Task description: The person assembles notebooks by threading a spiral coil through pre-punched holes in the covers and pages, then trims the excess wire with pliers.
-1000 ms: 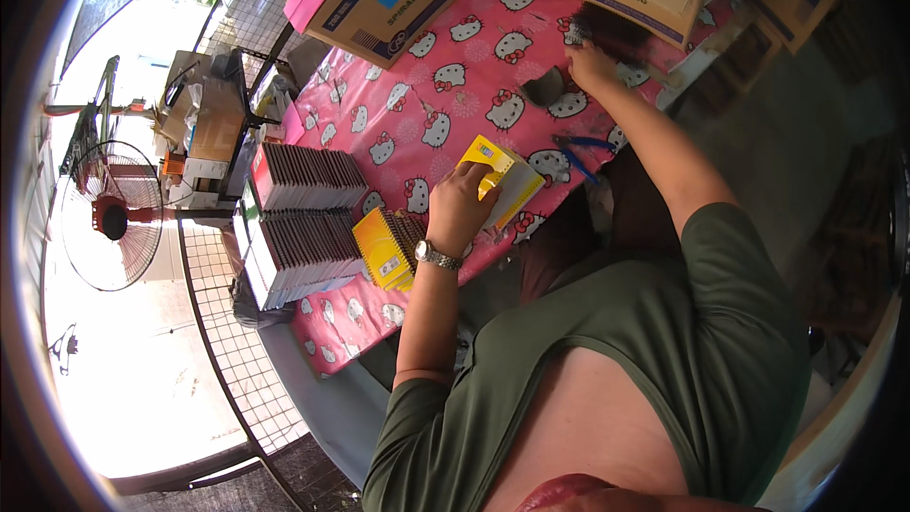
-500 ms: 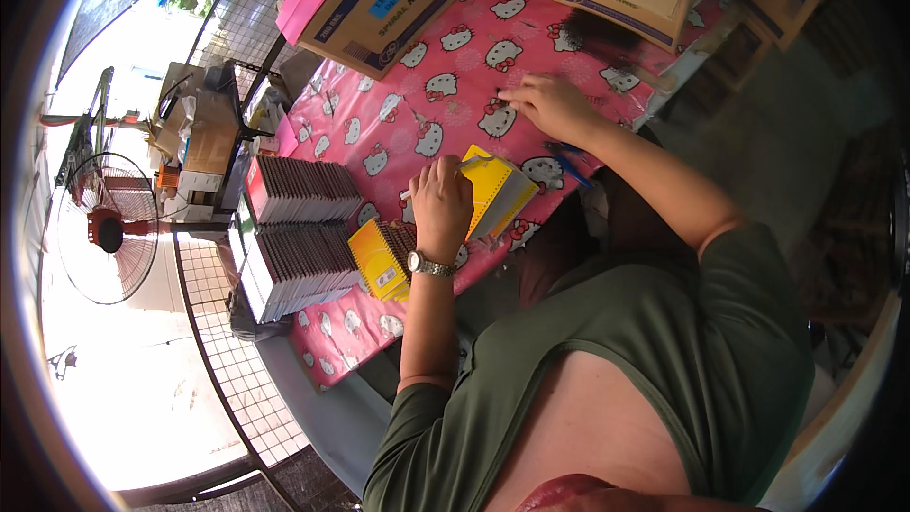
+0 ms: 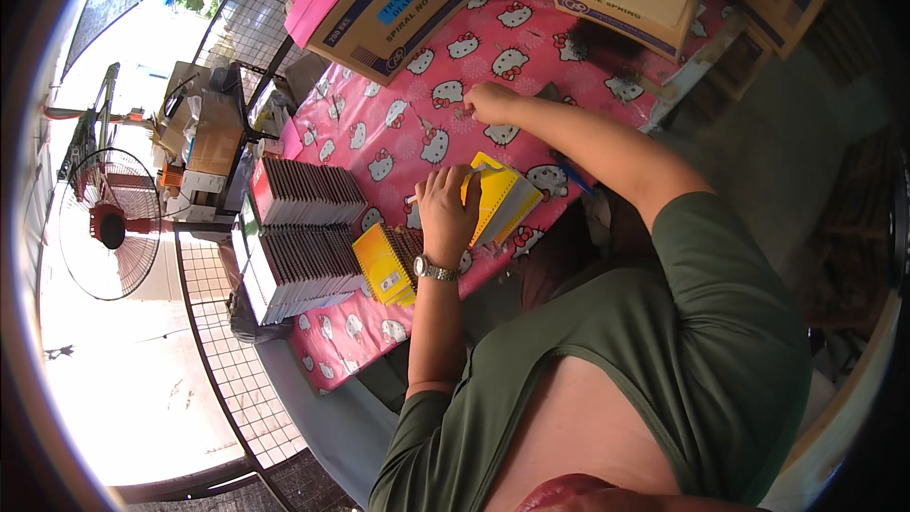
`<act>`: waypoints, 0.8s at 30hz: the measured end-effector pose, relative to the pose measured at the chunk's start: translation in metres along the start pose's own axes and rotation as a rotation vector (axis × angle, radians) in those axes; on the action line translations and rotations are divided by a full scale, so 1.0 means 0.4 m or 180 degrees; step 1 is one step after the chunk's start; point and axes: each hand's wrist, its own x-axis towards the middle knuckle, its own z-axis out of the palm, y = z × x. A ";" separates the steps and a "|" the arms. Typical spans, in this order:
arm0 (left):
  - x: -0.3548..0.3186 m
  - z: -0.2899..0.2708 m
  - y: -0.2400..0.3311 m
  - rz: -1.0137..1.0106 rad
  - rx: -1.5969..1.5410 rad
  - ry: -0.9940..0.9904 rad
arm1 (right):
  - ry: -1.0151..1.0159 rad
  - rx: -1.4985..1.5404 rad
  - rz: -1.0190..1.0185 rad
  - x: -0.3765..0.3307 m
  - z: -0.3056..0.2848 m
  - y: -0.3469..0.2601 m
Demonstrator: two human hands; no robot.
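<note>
My left hand (image 3: pixel 444 213), with a watch at the wrist, curls over the near-left edge of a yellow spiral notebook (image 3: pixel 500 197) lying open. A slim greyish tool (image 3: pixel 482 169) shows beside its fingers; its kind is unclear. Just left of that wrist sits a small stack of yellow spiral notebooks (image 3: pixel 387 265). My right hand (image 3: pixel 490 104) is over the pink patterned tablecloth, farther out than the notebook. Its fingers are closed together, and whatever they may pinch is too small to make out.
Stacks of dark-spiral notebooks (image 3: pixel 299 261) stand at the table's left. A closed cardboard box (image 3: pixel 403 14) and an open one (image 3: pixel 616 0) occupy the far side, near a dark bristly bundle (image 3: pixel 607 43). A blue-handled item (image 3: pixel 573 175) lies at the right edge. A fan (image 3: pixel 109 226) stands left.
My right hand has moved left, and its fingers have drawn in from a more stretched pose. My left hand stays at the yellow notebook. The view has shifted slightly.
</note>
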 end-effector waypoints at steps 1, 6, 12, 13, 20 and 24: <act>-0.002 -0.001 0.000 -0.0008 -0.0005 -0.0021 | 0.0053 -0.0286 0.0073 0.004 0.009 -0.008; -0.008 -0.002 0.003 0.0042 -0.0026 -0.0044 | 0.0743 -0.0996 -0.0426 0.006 0.034 0.021; 0.006 -0.011 0.000 0.0036 0.0036 -0.0009 | 0.0154 0.0383 -0.1002 -0.037 -0.083 -0.065; 0.007 -0.012 0.000 0.0026 0.0044 0.0012 | 0.0068 0.0856 -0.1268 -0.062 -0.113 -0.088; -0.010 0.004 0.011 0.0032 0.0139 0.0101 | -0.0216 0.1983 -0.1214 -0.322 -0.225 -0.127; -0.010 0.003 0.009 -0.0035 0.0139 0.0095 | 0.0051 0.1831 -0.1339 -0.340 -0.219 -0.141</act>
